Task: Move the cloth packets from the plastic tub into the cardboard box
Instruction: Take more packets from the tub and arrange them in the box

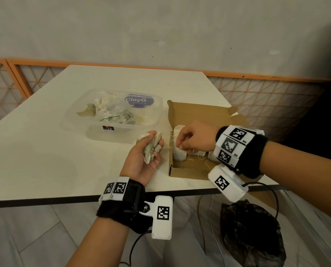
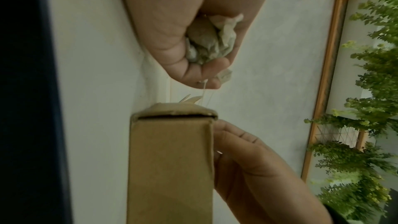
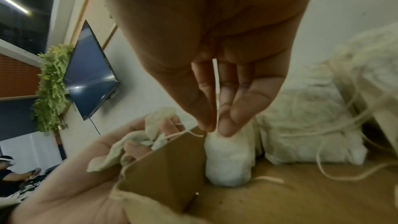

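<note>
Left hand [image 1: 145,151] clutches crumpled packets [image 1: 151,149] palm-up beside the box [image 1: 182,170], likely as a supply, while right hand [image 1: 191,137] pinches a string [image 3: 216,91] over a standing packet [image 3: 228,159] inside; more remain in the tub [image 1: 112,112] on the desk [image 1: 45,151].

Head overhead – wrists close (share cardboard box [image 1: 200,116])

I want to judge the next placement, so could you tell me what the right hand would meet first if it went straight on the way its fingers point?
The right hand points down into the cardboard box. Just beneath its fingertips stands a white cloth packet, so it would probably meet that first, though whether they already touch is unclear.
</note>
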A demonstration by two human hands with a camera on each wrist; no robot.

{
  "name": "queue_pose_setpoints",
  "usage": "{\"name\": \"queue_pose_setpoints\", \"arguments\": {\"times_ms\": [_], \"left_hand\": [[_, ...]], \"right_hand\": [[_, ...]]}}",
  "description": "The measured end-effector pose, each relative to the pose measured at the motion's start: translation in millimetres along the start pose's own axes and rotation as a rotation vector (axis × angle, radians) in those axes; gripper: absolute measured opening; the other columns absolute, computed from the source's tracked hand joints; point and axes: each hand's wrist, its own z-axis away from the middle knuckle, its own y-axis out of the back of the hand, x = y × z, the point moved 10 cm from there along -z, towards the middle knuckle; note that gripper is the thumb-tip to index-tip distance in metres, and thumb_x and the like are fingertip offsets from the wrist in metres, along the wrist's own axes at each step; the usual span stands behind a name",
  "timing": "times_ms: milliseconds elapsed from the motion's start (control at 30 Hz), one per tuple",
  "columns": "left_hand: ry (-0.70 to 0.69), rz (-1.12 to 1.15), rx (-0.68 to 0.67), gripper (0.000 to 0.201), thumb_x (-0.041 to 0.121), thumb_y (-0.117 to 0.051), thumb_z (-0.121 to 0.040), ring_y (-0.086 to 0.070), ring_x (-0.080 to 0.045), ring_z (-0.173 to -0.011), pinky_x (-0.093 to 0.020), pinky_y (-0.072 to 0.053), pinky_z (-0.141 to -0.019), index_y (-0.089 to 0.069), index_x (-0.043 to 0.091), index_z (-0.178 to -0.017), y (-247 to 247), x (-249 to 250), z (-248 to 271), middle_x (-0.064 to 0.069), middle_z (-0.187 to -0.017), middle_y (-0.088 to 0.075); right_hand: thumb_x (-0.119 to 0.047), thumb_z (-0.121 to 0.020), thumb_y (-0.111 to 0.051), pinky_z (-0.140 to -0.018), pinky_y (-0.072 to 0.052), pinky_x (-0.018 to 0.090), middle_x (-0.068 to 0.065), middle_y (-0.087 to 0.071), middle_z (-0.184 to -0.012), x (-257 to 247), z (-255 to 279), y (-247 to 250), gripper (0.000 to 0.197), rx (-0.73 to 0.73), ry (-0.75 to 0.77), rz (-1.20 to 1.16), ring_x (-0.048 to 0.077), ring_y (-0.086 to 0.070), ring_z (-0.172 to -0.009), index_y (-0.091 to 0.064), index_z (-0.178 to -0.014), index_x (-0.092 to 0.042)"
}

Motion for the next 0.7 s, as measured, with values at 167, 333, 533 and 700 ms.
{"name": "queue_pose_setpoints", "arguments": {"times_ms": [167,333,533,700], "left_hand": [[-0.026,0.039,-0.045,0.011,0.015,-0.048,-0.094,-0.064,-0.012,-0.073,-0.012,-0.044,-0.042,-0.058,0.011,-0.097,-4,5,3,-0.005,-0.082,-0.066],[-0.008,-0.001,-0.076,0.017,0.017,-0.055,-0.082,-0.064,-0.014,-0.078,-0.013,-0.044,-0.043,-0.060,0.011,-0.097,-11,3,5,-0.007,-0.088,-0.066],[0.025,-0.020,-0.094,0.014,0.016,-0.050,-0.089,-0.067,-0.013,-0.072,-0.012,-0.045,-0.043,-0.059,0.011,-0.098,-20,-5,8,-0.007,-0.082,-0.069],[-0.026,-0.046,-0.111,0.018,0.018,-0.055,-0.081,-0.065,-0.014,-0.077,-0.013,-0.044,-0.043,-0.061,0.013,-0.097,-23,14,13,-0.007,-0.091,-0.066]], "right_hand": [[-0.003,-0.084,-0.058,-0.070,-0.055,0.027,0.012,-0.068,-0.087,11,-3,-2,0.015,-0.036,-0.043,-0.113,0.015,-0.062,-0.069,-0.064,-0.091,-0.015],[-0.004,-0.085,-0.059,-0.062,-0.051,0.022,0.006,-0.063,-0.073,-12,4,18,0.019,0.039,0.058,-0.201,0.017,-0.059,-0.069,-0.056,-0.101,-0.013],[-0.002,-0.086,-0.058,-0.056,-0.050,0.019,0.006,-0.063,-0.070,-11,-6,0,0.021,-0.001,0.033,-0.212,0.013,-0.056,-0.058,-0.060,-0.106,-0.007],[-0.006,-0.088,-0.058,-0.059,-0.052,0.021,0.008,-0.064,-0.068,5,-16,10,0.013,0.076,-0.035,-0.292,0.012,-0.061,-0.058,-0.063,-0.076,-0.009]]}}
